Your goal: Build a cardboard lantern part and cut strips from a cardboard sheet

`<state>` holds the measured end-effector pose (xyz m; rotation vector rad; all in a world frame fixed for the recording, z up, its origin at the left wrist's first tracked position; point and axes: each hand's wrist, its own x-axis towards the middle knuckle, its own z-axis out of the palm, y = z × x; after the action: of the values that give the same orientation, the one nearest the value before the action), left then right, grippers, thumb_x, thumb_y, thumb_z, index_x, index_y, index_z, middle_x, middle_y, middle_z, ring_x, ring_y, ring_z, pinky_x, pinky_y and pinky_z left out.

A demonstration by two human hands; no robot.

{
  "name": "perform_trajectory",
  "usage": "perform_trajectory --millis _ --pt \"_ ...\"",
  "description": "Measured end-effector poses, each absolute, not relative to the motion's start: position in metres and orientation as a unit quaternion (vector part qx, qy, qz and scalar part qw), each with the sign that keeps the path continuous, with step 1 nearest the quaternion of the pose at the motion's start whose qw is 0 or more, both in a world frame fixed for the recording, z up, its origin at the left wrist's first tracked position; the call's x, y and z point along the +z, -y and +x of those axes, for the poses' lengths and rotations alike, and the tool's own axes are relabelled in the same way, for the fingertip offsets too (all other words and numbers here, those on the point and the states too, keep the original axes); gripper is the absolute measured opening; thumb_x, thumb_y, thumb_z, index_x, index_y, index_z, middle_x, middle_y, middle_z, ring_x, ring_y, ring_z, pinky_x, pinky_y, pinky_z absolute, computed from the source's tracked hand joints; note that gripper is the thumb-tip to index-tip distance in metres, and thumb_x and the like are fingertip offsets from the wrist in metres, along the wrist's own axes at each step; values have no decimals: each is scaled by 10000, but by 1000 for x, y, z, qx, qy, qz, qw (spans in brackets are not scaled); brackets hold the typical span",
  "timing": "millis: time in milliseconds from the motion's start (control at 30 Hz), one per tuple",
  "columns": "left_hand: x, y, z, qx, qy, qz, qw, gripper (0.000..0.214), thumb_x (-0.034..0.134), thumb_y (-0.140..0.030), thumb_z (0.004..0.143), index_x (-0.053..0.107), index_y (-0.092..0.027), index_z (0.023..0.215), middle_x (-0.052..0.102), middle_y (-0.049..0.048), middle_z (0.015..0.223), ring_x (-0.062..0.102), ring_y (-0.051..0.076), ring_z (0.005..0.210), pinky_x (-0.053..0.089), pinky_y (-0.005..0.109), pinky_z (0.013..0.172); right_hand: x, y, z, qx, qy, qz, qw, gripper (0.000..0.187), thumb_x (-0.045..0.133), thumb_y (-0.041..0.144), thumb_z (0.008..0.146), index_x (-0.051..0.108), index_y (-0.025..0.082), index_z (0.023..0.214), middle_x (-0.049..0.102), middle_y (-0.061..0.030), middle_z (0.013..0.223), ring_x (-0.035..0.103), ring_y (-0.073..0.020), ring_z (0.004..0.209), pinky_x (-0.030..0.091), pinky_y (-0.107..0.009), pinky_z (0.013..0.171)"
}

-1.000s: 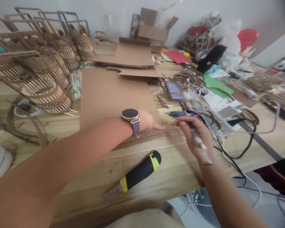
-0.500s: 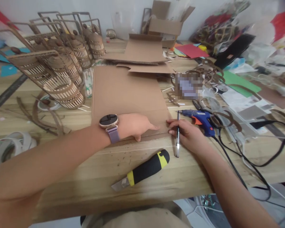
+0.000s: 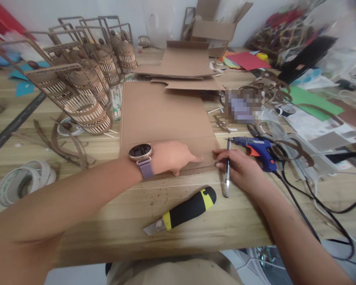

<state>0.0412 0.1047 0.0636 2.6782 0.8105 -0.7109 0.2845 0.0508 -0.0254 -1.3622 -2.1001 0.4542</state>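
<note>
A flat sheet of brown cardboard [image 3: 166,114] lies on the wooden table. Across its near edge rests my left hand [image 3: 175,157], palm down with the index finger stretched to the right; its other fingers are mostly hidden. A watch [image 3: 140,151] is on that wrist. At the sheet's right corner my right hand [image 3: 236,164] pinches a silver and black pen [image 3: 227,170], its fingertips touching or very close to the cardboard edge. In front of both hands lies a black and yellow utility knife [image 3: 184,209], blade out and pointing left.
Several woven bamboo lanterns [image 3: 87,113] stand at the left, with tape rolls [image 3: 26,182] nearer me. Beyond the sheet are cut cardboard pieces [image 3: 186,63] and an open box [image 3: 213,31]. A blue glue gun [image 3: 258,150] with cables lies just right of my right hand.
The whole scene has shifted slightly right in view, as the camera turned a little left. Both hands, the pen and the cardboard keep about the same places relative to one another.
</note>
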Motion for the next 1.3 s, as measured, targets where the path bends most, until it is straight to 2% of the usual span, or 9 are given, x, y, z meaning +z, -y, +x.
perform_trajectory --millis 233,667,1000,1200,1300 --pt "55 -107 40 -226 -264 930 123 880 731 -225 776 285 -402 1513 679 101 1118 653 258 838 462 290 679 -25 -50 283 167 790 -513 292 31 604 287 852 632 274 854 727 -66 1082 671 -279 1024 532 -491 889" --pt "58 -105 41 -222 -270 926 142 865 730 -181 774 318 -383 1507 662 124 1184 674 303 914 496 341 741 -21 -49 283 149 804 -509 270 25 591 278 868 607 268 851 723 -68 1094 662 -273 1034 530 -459 877" --pt "62 -104 42 -236 -263 926 130 865 722 -199 786 293 -371 1518 673 116 1178 677 292 912 495 319 717 -21 -48 283 129 816 -496 268 32 582 265 884 604 250 866 722 -77 1087 666 -259 1010 537 -424 855" --pt "62 -107 44 -256 -262 921 134 885 731 -244 795 252 -391 1525 675 111 1177 665 293 940 496 335 755 -21 -48 285 135 814 -498 265 39 589 280 883 611 249 874 720 -85 1105 665 -263 1026 532 -434 874" --pt "63 -108 45 -276 -272 913 130 816 666 -242 850 236 -448 1512 662 90 1225 653 284 989 496 341 779 -20 -48 284 152 807 -505 265 51 594 294 878 619 249 876 722 -84 1107 666 -265 1028 530 -437 880"
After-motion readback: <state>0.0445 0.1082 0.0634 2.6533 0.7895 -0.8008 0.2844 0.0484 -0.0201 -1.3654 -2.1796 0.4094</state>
